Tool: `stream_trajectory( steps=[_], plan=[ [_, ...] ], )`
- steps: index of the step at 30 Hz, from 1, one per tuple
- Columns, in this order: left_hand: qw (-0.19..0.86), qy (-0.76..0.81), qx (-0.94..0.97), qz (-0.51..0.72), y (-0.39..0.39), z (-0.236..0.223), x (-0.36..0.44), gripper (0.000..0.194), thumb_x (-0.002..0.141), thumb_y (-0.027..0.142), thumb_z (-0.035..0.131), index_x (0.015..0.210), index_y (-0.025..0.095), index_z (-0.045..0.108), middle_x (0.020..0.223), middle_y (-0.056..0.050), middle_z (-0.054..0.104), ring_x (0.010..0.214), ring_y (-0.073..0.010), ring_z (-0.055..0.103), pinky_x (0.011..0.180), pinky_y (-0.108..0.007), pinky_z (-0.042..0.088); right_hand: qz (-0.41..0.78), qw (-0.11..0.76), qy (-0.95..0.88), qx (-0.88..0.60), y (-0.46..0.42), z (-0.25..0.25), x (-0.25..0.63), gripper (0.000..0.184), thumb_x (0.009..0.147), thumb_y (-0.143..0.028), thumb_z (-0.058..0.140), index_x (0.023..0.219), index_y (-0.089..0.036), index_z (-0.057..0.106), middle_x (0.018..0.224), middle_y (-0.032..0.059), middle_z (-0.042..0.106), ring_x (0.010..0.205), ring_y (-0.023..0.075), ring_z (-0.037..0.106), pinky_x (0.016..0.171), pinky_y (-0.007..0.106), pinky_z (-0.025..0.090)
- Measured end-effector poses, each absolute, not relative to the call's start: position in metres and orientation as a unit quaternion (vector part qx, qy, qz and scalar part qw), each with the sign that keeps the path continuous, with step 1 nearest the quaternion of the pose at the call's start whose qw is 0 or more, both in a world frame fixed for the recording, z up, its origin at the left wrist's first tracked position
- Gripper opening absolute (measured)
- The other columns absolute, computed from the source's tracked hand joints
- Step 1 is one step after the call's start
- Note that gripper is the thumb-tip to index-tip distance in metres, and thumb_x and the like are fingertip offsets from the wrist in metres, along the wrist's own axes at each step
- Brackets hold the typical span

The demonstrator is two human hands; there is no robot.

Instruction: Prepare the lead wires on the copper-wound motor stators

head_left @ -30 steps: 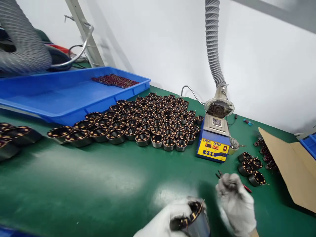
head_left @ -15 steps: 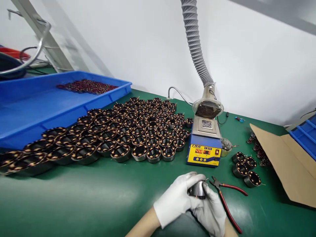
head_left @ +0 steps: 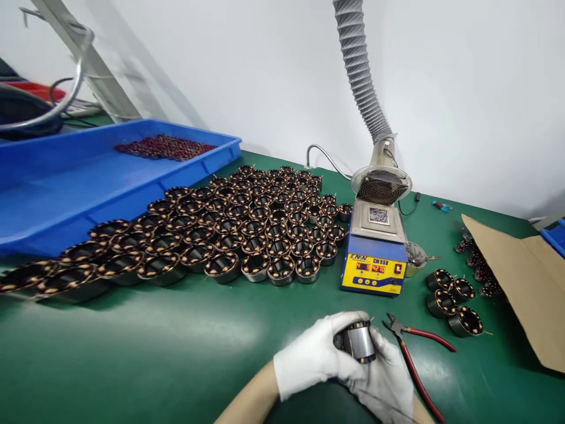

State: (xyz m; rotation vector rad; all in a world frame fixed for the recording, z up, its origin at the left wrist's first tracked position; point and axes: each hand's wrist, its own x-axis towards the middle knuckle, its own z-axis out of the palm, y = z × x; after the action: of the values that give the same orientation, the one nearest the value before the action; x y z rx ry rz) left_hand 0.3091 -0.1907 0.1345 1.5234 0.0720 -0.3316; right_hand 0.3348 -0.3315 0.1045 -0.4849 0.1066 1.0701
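Between my white-gloved hands is a motor stator (head_left: 362,343), a metal ring with black ends and a thin copper wire running down its side. My left hand (head_left: 315,356) grips it from the left, thumb below and fingers over the top. My right hand (head_left: 387,374) is closed on its right side, the fingers partly hidden behind it. A thin dark strand crosses the lower right glove; what it is, I cannot make out. Just right of my hands lie red-handled cutting pliers (head_left: 399,330), jaws pointing away from me.
Many similar stators (head_left: 265,229) stand in rows on the green table (head_left: 176,353). Behind them is a blue tray (head_left: 66,176) with small dark red parts. A solder pot (head_left: 374,268) sits under an exhaust hose (head_left: 364,70). Several stators (head_left: 454,300) and a cardboard sheet (head_left: 516,282) are at right.
The stator has been turned in my hands, so more of its metal side and its black ends show. The whole view has shifted slightly. The pliers lie as before.
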Motion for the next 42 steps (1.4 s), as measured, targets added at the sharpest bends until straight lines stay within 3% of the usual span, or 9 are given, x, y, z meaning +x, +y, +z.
stream_trajectory(
  steps=[4,9,14,17,22,28,34,38,42],
  plan=[
    [0.729,0.120,0.674,-0.016,-0.200,0.138,0.315,0.021,0.061,0.033,0.061,0.072,0.017,0.067,0.089,-0.006,0.064,0.092,-0.0243,0.055,0.080,-0.028,0.043,0.499,0.828,0.014,-0.253,-0.331,0.105,0.332,0.027,0.075,-0.036,0.058,0.094,-0.016,0.062,0.086,0.0059,0.067,0.072,0.0173,0.060,0.059,0.026,0.042],
    [0.775,0.213,0.588,0.091,-0.186,0.138,0.319,0.034,0.065,0.047,0.060,0.075,0.014,0.064,0.078,-0.006,0.065,0.081,-0.0218,0.058,0.077,-0.028,0.044,0.513,0.822,0.022,-0.246,-0.332,0.112,0.334,0.039,0.072,-0.042,0.061,0.099,-0.013,0.061,0.089,0.0085,0.066,0.071,0.0171,0.060,0.056,0.024,0.040],
    [0.787,0.206,0.579,-0.049,-0.201,0.143,0.317,0.045,0.056,0.042,0.068,0.089,0.012,0.064,0.085,-0.007,0.065,0.079,-0.0219,0.059,0.067,-0.027,0.046,0.476,0.840,0.034,-0.256,-0.328,0.110,0.332,0.028,0.074,-0.037,0.061,0.094,-0.018,0.061,0.087,0.0047,0.065,0.074,0.0162,0.058,0.060,0.025,0.041],
    [0.829,0.237,0.506,0.008,-0.209,0.141,0.317,0.040,0.055,0.039,0.071,0.083,0.011,0.063,0.073,-0.007,0.065,0.068,-0.0192,0.059,0.060,-0.025,0.046,0.477,0.835,0.039,-0.272,-0.329,0.111,0.331,0.028,0.072,-0.037,0.063,0.094,-0.019,0.061,0.084,0.0043,0.066,0.070,0.0158,0.058,0.058,0.025,0.040],
    [0.874,0.212,0.397,0.183,-0.188,0.130,0.318,0.039,0.061,0.039,0.073,0.088,0.015,0.060,0.073,-0.003,0.063,0.078,-0.0159,0.059,0.082,-0.025,0.044,0.516,0.823,0.045,-0.234,-0.333,0.118,0.336,0.042,0.071,-0.048,0.059,0.099,-0.017,0.059,0.087,0.0058,0.065,0.070,0.0160,0.059,0.057,0.024,0.040],
    [0.775,0.057,0.621,-0.100,-0.198,0.126,0.309,0.083,0.041,0.005,0.074,0.118,0.023,0.047,0.117,-0.005,0.053,0.103,-0.0242,0.051,0.088,-0.030,0.043,0.507,0.833,0.059,-0.211,-0.334,0.117,0.340,0.050,0.078,-0.057,0.042,0.106,-0.018,0.056,0.101,0.0068,0.065,0.089,0.0212,0.058,0.073,0.035,0.043],
    [0.815,0.253,0.521,0.013,-0.202,0.138,0.318,0.027,0.051,0.026,0.069,0.073,0.011,0.063,0.064,-0.005,0.062,0.060,-0.0168,0.056,0.055,-0.024,0.045,0.550,0.803,0.068,-0.220,-0.333,0.115,0.335,0.042,0.071,-0.048,0.058,0.093,-0.013,0.061,0.082,0.0065,0.068,0.069,0.0157,0.062,0.066,0.027,0.043],
    [0.880,0.244,0.374,0.164,-0.188,0.141,0.321,0.040,0.048,0.034,0.078,0.076,0.012,0.060,0.064,-0.002,0.061,0.063,-0.0146,0.057,0.066,-0.023,0.047,0.549,0.800,0.058,-0.235,-0.333,0.115,0.336,0.048,0.068,-0.050,0.060,0.099,-0.013,0.059,0.075,0.0050,0.067,0.062,0.0140,0.059,0.058,0.025,0.041],
    [0.846,0.207,0.492,0.011,-0.195,0.144,0.316,0.044,0.055,0.036,0.074,0.089,0.012,0.062,0.080,-0.008,0.065,0.070,-0.0190,0.060,0.063,-0.025,0.048,0.516,0.813,0.033,-0.269,-0.331,0.111,0.335,0.038,0.072,-0.048,0.058,0.092,-0.015,0.060,0.080,0.0060,0.066,0.065,0.0150,0.059,0.057,0.025,0.041]
  ],
)
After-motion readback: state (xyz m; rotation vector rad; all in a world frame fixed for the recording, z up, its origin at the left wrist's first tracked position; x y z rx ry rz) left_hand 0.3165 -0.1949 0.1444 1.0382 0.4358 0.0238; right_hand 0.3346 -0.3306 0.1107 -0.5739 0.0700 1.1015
